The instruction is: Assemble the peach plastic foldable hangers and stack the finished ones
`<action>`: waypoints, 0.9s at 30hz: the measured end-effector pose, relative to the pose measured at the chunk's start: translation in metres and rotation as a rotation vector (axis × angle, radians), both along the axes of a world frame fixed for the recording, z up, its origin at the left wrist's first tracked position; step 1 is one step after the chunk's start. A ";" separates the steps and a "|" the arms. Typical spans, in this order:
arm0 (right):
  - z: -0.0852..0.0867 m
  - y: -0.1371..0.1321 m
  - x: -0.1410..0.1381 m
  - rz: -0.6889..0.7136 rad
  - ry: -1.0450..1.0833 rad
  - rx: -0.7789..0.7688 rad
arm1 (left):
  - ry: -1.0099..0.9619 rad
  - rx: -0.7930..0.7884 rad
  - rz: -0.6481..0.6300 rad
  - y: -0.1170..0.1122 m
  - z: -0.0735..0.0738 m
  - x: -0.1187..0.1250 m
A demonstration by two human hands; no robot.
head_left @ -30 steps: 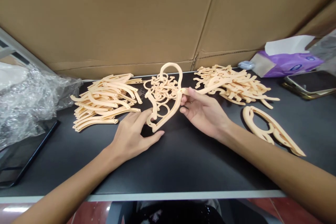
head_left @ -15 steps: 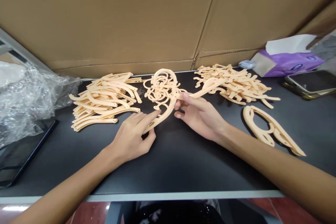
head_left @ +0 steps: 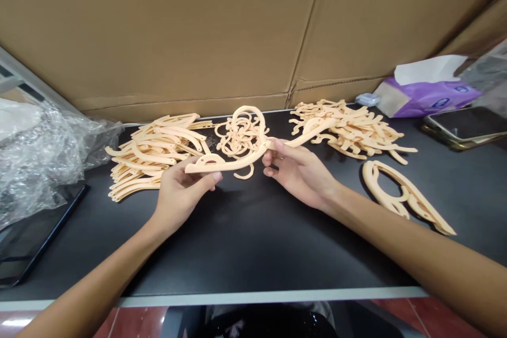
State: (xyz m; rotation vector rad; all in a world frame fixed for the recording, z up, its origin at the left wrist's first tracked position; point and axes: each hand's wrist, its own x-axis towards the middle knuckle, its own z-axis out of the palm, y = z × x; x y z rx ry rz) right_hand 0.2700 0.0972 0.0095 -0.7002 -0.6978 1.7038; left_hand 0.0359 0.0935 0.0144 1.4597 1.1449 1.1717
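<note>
The left hand [head_left: 178, 193] cups one end of the hanger [head_left: 237, 162]; the right hand [head_left: 299, 171], fingers curled, pinches its middle.

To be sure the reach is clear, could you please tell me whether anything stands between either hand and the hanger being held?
Nothing visible does. The right hand pinches the hanger near the base of its hook, and the left hand is at its left end. The loose hooks lie behind it.

Hanger's left arm [head_left: 233, 163]: swung outward and up, now nearly level.
My left hand [head_left: 177, 193]: shifted leftward, now around its end.
</note>
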 end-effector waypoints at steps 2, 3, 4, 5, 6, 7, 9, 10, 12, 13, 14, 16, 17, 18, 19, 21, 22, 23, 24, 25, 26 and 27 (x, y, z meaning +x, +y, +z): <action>-0.001 -0.001 -0.002 0.007 -0.026 0.024 | -0.082 -0.042 -0.033 0.000 0.002 0.000; -0.002 -0.002 -0.002 0.008 -0.044 0.035 | -0.108 -0.060 -0.046 0.000 0.002 0.000; -0.002 -0.002 -0.003 0.006 -0.066 0.046 | -0.135 -0.079 -0.052 0.000 0.002 0.001; -0.002 -0.002 -0.004 0.002 -0.091 0.055 | -0.171 -0.098 -0.053 0.000 0.003 0.001; -0.003 -0.002 -0.004 -0.001 -0.120 0.064 | -0.210 -0.117 -0.051 0.001 0.003 0.001; -0.003 -0.002 -0.005 -0.004 -0.151 0.075 | -0.247 -0.133 -0.048 0.001 0.003 0.001; -0.004 -0.003 -0.005 0.006 -0.210 0.110 | -0.298 -0.147 -0.045 0.003 0.003 0.001; -0.005 -0.003 -0.006 0.016 -0.231 0.131 | -0.312 -0.149 -0.046 0.003 0.002 0.001; -0.006 -0.003 -0.006 0.036 -0.255 0.161 | -0.326 -0.146 -0.048 0.004 0.002 0.001; -0.006 -0.003 -0.006 0.043 -0.263 0.168 | -0.330 -0.143 -0.050 0.005 0.003 0.001; -0.006 -0.003 -0.006 0.048 -0.271 0.168 | -0.332 -0.141 -0.054 0.005 0.003 0.000; -0.007 -0.003 -0.006 0.055 -0.294 0.158 | -0.332 -0.134 -0.061 0.005 0.003 0.000; -0.007 -0.003 -0.006 0.060 -0.307 0.153 | -0.331 -0.129 -0.061 0.005 0.003 -0.001; -0.007 -0.004 -0.006 0.064 -0.319 0.150 | -0.330 -0.124 -0.060 0.005 0.003 -0.001; -0.007 -0.004 -0.006 0.067 -0.328 0.150 | -0.332 -0.120 -0.057 0.005 0.002 -0.001; -0.008 -0.005 -0.006 0.068 -0.341 0.157 | -0.344 -0.120 -0.053 0.005 0.001 -0.001; -0.008 -0.005 -0.007 0.065 -0.345 0.162 | -0.353 -0.125 -0.052 0.005 0.000 -0.001; -0.009 -0.006 -0.007 0.061 -0.350 0.168 | -0.361 -0.133 -0.053 0.005 -0.001 0.000; -0.009 -0.006 -0.007 0.057 -0.357 0.174 | -0.368 -0.140 -0.050 0.005 -0.001 0.001; -0.009 -0.006 -0.007 0.055 -0.366 0.181 | -0.373 -0.145 -0.045 0.005 -0.002 0.002; -0.010 -0.006 -0.007 0.055 -0.375 0.187 | -0.375 -0.149 -0.039 0.005 -0.002 0.002; -0.010 -0.006 -0.007 0.057 -0.384 0.192 | -0.377 -0.151 -0.032 0.004 -0.002 0.003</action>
